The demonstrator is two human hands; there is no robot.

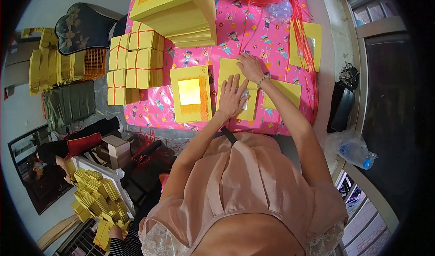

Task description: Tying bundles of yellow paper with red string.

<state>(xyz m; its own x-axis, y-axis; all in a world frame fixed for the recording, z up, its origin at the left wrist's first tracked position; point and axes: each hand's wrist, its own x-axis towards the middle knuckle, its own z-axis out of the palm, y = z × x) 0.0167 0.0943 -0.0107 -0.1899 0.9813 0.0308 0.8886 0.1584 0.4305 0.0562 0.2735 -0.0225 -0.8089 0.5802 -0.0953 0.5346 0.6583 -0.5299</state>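
Both my hands rest on a yellow paper piece point(247, 112) on the pink table, with a crease or edge across its middle. My left hand point(232, 97) lies flat over its near half, fingers spread, partly covering a silvery patch. My right hand point(250, 68) is laid on the far right part, fingers stretched toward the far edge. To the left lies a stack of yellow paper point(191, 112) whose top sheet bears a gold square in an orange print. Another yellow sheet point(285, 95) lies under my right forearm.
A tall stack of yellow paper point(192, 24) and red-tied bundles point(144, 68) occupy the table's far left. Red plastic strands point(302, 34) trail down the right, beside a foil-patched sheet point(316, 47). At lower left, other people sit by a white table heaped with yellow packets point(97, 190).
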